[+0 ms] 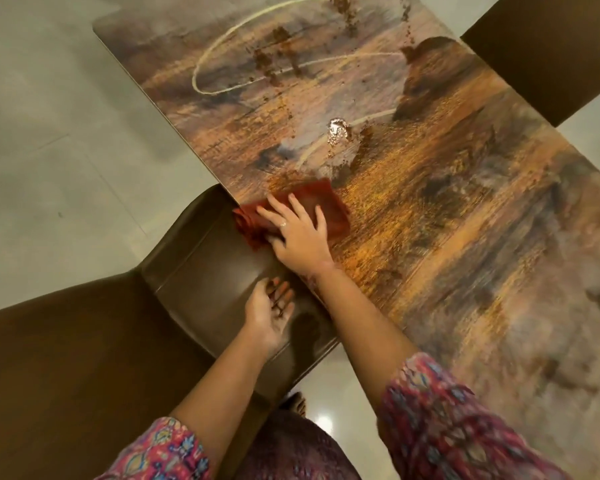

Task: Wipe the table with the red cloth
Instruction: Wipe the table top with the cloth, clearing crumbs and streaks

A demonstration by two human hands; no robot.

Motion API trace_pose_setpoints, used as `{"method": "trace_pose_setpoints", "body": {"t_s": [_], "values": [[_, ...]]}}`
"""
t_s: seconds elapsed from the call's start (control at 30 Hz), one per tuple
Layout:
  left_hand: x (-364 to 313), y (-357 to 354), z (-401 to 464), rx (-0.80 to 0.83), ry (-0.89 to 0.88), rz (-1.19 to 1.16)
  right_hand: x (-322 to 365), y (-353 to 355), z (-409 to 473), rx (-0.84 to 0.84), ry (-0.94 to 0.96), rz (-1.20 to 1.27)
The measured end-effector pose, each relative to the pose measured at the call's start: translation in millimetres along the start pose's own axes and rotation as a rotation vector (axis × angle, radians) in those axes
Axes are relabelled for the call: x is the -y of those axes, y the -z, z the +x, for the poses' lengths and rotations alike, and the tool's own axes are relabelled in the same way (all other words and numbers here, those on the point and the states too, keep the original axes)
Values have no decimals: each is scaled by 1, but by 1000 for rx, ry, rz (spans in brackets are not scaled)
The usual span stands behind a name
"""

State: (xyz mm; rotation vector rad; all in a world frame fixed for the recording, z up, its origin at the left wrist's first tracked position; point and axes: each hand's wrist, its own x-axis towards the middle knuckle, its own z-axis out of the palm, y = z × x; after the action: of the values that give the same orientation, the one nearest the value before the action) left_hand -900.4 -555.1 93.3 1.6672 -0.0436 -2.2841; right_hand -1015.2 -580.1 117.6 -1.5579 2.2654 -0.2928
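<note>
The table (465, 209) has a glossy brown and orange patterned top. Brown crumbs (274, 60) lie scattered over its far half, with a small shiny wet patch (338, 128) near the middle. The red cloth (329, 206) lies folded at the table's left edge, partly bunched over that edge. My right hand (298, 233) presses flat on the cloth with fingers spread. My left hand (271, 310) is cupped palm up just below the table edge, over the chair seat, with some dark crumbs in its palm.
A brown chair (194, 271) is pushed in under the table's left edge, its back (66, 368) towards me. Another brown chair (551, 53) stands at the far right. Pale floor tiles (49, 133) surround the table. My foot (297, 403) shows below.
</note>
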Motion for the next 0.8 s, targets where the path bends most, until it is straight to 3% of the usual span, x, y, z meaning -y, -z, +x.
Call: {"method": "trace_pose_setpoints", "body": {"t_s": [0.13,0.23,0.47,0.63,0.8], "values": [[2,-1,-12,-7,-35,54,10,-1,25,19,65,-15],[6,6,-22,-48,-77,83,-13,-6,-33,-35,77,-9],[33,35,-41,-26,-96,258,-73,-13,-178,-98,-132,73],[35,71,-60,-56,-132,719,-62,-14,-184,-106,-251,120],[7,104,-73,51,-223,1231,-49,-15,-180,-116,-359,130]]}}
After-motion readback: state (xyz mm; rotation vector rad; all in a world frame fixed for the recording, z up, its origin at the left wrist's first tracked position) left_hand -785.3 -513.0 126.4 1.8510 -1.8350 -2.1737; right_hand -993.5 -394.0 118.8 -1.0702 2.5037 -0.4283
